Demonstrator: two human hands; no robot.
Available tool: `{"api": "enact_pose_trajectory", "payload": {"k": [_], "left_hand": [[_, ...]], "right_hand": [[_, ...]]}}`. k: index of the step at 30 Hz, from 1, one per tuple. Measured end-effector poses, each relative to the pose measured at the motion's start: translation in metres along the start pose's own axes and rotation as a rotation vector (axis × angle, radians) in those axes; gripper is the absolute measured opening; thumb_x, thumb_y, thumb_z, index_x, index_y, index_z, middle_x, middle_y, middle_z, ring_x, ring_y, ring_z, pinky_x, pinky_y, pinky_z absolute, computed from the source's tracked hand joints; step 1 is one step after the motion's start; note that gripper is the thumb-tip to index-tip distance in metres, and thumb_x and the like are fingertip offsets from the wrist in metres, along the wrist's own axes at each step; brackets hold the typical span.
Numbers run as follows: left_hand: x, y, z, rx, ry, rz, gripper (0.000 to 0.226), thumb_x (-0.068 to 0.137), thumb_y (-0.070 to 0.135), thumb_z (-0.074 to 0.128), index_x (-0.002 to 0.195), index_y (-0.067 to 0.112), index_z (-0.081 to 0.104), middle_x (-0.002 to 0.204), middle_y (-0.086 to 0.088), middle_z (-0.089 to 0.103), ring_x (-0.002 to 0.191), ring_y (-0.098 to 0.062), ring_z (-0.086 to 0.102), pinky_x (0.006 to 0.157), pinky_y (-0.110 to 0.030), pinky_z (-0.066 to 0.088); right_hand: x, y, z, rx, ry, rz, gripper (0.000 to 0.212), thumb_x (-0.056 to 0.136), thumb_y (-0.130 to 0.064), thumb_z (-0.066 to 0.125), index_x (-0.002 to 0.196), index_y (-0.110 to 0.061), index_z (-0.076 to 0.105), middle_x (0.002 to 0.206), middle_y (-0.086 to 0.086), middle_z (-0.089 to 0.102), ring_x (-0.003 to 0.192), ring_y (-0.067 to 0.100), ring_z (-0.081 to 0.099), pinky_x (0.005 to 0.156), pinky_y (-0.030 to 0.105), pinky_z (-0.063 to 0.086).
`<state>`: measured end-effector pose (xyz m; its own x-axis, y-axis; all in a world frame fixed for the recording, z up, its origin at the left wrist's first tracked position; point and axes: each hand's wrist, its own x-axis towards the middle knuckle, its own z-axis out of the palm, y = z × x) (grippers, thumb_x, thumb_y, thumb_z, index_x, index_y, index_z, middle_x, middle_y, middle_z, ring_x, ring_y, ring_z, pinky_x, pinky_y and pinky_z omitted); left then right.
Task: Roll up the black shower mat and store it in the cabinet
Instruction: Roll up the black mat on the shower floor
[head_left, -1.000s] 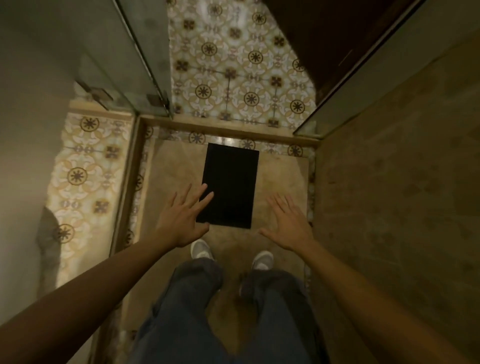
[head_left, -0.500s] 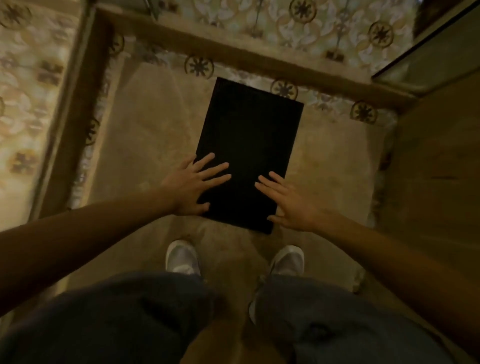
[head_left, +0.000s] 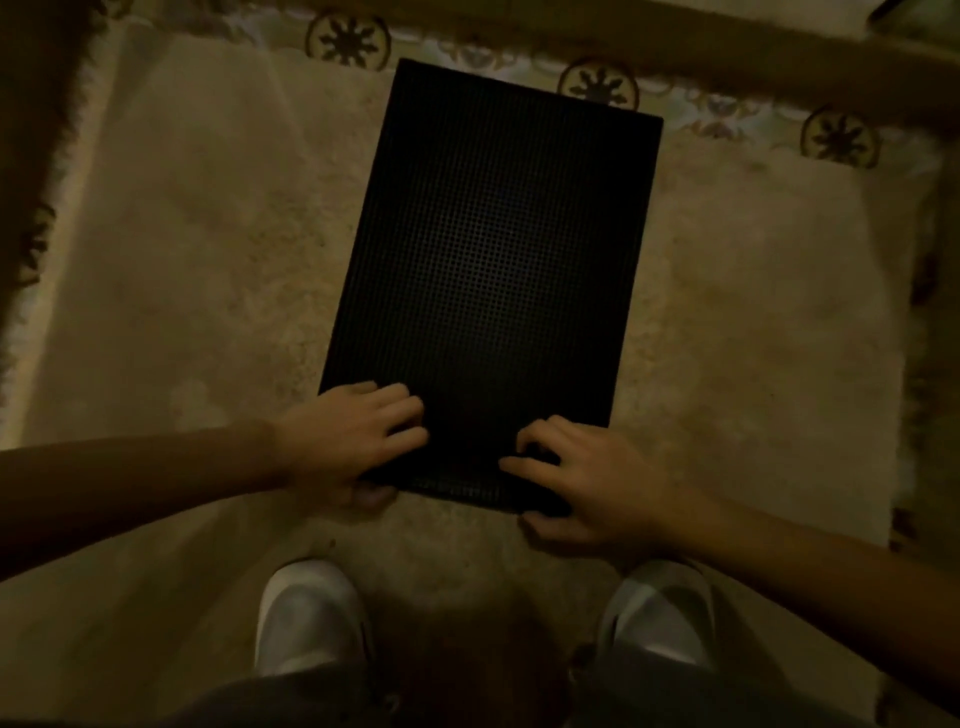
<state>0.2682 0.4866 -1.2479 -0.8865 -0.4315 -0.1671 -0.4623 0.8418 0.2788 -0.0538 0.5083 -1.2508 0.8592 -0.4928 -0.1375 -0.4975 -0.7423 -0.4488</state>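
Both hands grip the near edge of the black shower mat on the shower floor.

The black shower mat lies flat on the beige floor, its far end just short of the patterned tile border and the raised curb beyond it. The left hand has its fingers curled on top at the near left corner, thumb tucked under the edge; the right hand pinches the near right corner the same way. Two white shoes stand just behind the mat's near edge, close beneath the hands, with dark trousers below. Nothing lies on the mat.
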Motion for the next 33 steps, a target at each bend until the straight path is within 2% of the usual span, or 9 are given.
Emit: {"api": "enact_pose_trajectory", "payload": {"k": [4,7,11,16,19,21,25,30,33], "left_hand": [[-0.012,0.011,0.006,-0.029,0.110,0.001,0.032,0.089,0.030,0.059,0.100,0.003,0.071,0.092,-0.014,0.068,0.073,-0.027,0.064,0.050,-0.034,0.053],[-0.008,0.019,-0.002,-0.106,0.123,-0.102,0.033,0.092,0.029,0.051,0.098,0.004,0.071,0.086,-0.010,0.067,0.070,-0.025,0.065,0.047,-0.032,0.051],[-0.003,0.038,0.001,-0.264,0.200,-0.212,0.032,0.096,0.025,0.048,0.122,0.011,0.058,0.085,-0.003,0.066,0.070,-0.017,0.063,0.059,-0.026,0.048],[-0.007,0.036,0.013,-0.331,0.149,-0.140,0.057,0.083,0.002,0.071,0.132,0.017,0.048,0.116,-0.011,0.060,0.083,-0.024,0.064,0.065,-0.034,0.056],[-0.004,0.028,0.011,-0.289,0.189,-0.178,0.050,0.087,0.013,0.064,0.132,0.029,0.048,0.128,-0.005,0.048,0.073,-0.017,0.059,0.054,-0.032,0.053],[-0.001,0.023,0.006,-0.310,0.204,-0.202,0.032,0.095,0.033,0.053,0.126,0.042,0.052,0.116,0.006,0.058,0.075,-0.010,0.058,0.058,-0.033,0.055],[0.003,0.012,0.009,-0.071,0.177,0.036,0.041,0.097,0.040,0.056,0.124,0.011,0.066,0.103,-0.011,0.063,0.084,-0.020,0.057,0.061,-0.030,0.051],[0.005,0.009,0.008,-0.053,0.206,0.090,0.041,0.090,0.034,0.069,0.122,0.008,0.068,0.099,-0.010,0.066,0.083,-0.021,0.059,0.057,-0.034,0.053],[0.003,0.011,0.007,-0.070,0.216,0.077,0.045,0.087,0.030,0.074,0.123,0.005,0.067,0.099,-0.012,0.069,0.081,-0.023,0.066,0.050,-0.035,0.053]], "right_hand": [[-0.018,-0.008,0.016,-0.109,0.166,-0.003,0.036,0.098,-0.033,0.057,0.119,-0.007,0.069,0.099,0.009,0.069,0.080,0.022,0.064,0.060,0.035,0.055],[-0.026,-0.023,0.023,-0.090,0.233,0.182,0.030,0.098,-0.026,0.055,0.112,-0.005,0.072,0.098,0.011,0.072,0.080,0.024,0.067,0.060,0.037,0.058],[-0.043,-0.020,0.018,0.016,0.315,0.316,0.031,0.099,-0.023,0.051,0.117,-0.006,0.070,0.094,0.008,0.071,0.077,0.023,0.067,0.064,0.037,0.059],[-0.057,-0.004,0.018,0.237,0.362,0.257,0.028,0.101,-0.018,0.052,0.121,-0.013,0.071,0.103,0.008,0.069,0.080,0.023,0.066,0.061,0.040,0.056],[-0.050,0.007,0.019,0.294,0.400,0.279,0.025,0.101,-0.018,0.055,0.118,-0.014,0.073,0.109,0.010,0.059,0.080,0.019,0.060,0.065,0.035,0.053],[-0.047,0.011,0.021,0.284,0.404,0.287,0.027,0.101,-0.019,0.052,0.117,-0.016,0.074,0.109,0.009,0.056,0.079,0.019,0.057,0.067,0.033,0.051],[-0.040,0.016,0.026,0.131,0.433,0.264,0.029,0.100,-0.014,0.051,0.115,-0.018,0.075,0.102,0.011,0.057,0.082,0.023,0.051,0.066,0.035,0.046],[-0.039,0.011,0.028,-0.075,0.422,0.172,0.035,0.085,0.004,0.076,0.118,-0.005,0.071,0.101,0.017,0.065,0.076,0.025,0.056,0.062,0.037,0.049],[-0.044,0.010,0.025,-0.123,0.450,0.122,0.036,0.092,-0.002,0.072,0.128,0.000,0.065,0.101,0.015,0.072,0.079,0.026,0.066,0.070,0.034,0.054]]}}
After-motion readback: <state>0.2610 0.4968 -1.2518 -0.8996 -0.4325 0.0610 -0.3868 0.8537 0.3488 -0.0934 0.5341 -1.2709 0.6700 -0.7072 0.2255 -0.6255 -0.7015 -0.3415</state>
